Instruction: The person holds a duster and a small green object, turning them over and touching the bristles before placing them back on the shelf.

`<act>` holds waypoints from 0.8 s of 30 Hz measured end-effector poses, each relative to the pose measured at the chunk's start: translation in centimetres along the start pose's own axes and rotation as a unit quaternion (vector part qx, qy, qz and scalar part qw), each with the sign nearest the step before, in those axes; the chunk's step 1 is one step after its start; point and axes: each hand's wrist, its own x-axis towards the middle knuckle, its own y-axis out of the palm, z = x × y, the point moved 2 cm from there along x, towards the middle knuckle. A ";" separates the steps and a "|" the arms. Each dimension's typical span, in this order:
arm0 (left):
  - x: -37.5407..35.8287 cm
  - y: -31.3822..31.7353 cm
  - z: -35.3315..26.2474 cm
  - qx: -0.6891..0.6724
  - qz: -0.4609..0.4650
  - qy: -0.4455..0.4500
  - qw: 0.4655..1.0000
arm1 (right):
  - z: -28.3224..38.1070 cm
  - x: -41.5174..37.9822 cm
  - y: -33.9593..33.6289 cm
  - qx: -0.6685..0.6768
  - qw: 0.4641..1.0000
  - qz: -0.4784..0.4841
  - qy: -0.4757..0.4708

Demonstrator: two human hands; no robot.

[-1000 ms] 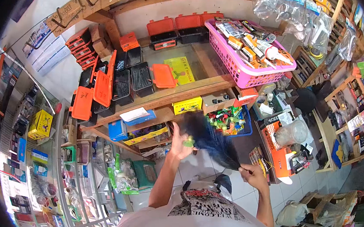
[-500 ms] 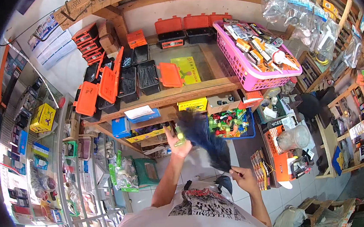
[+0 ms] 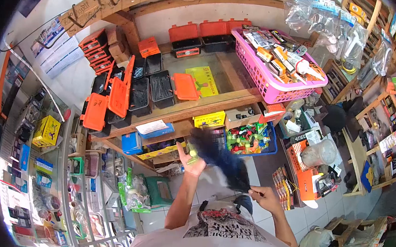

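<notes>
My right hand point(image 3: 267, 198) is closed round the thin handle of a dark feather duster point(image 3: 234, 171). The duster's feathers reach up and left, blurred by motion, to beside my left hand point(image 3: 191, 162). That hand is turned palm up with its thumb raised, and it holds a small yellow-green plastic piece point(image 3: 193, 157); its exact kind is blurred. Just beyond the feathers sits a blue basket point(image 3: 275, 149) heaped with red, green, yellow and black plastic taps point(image 3: 251, 138).
A wooden counter point(image 3: 181, 104) carries black boxes with orange lids point(image 3: 162, 88) and a pink basket point(image 3: 276, 89) of packaged goods. Below it are a yellow box point(image 3: 209, 119) and a blue box point(image 3: 132, 144). A glass display case point(image 3: 56, 158) stands left; a clear jar point(image 3: 320, 152) is right.
The duster's feathers have swung slightly down and its blur has spread. Both hands have shifted only a little, and the yellow-green piece stays in my left hand.
</notes>
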 end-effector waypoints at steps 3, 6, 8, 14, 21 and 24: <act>-1.5 2.1 0.2 -0.033 -0.051 0.027 0.998 | 0.2 0.7 -0.5 0.017 0.996 0.084 -0.020; -2.1 0.5 -1.1 -0.040 -0.039 0.023 0.998 | 3.1 0.5 -1.8 0.019 0.996 0.090 -0.010; -3.2 1.3 -1.5 0.015 -0.042 0.057 0.997 | 2.3 1.7 -4.4 0.067 0.995 0.077 0.011; -5.8 0.6 -2.8 -0.025 -0.036 0.050 0.998 | 11.0 7.8 -9.3 0.071 0.990 -0.085 -0.092; -7.2 1.1 -2.6 -0.052 -0.046 0.043 0.997 | 12.8 22.4 -8.5 0.236 0.947 -0.140 -0.166; -8.7 1.0 -3.2 -0.044 -0.030 0.046 0.997 | 13.1 24.5 -8.4 0.275 0.935 -0.157 -0.160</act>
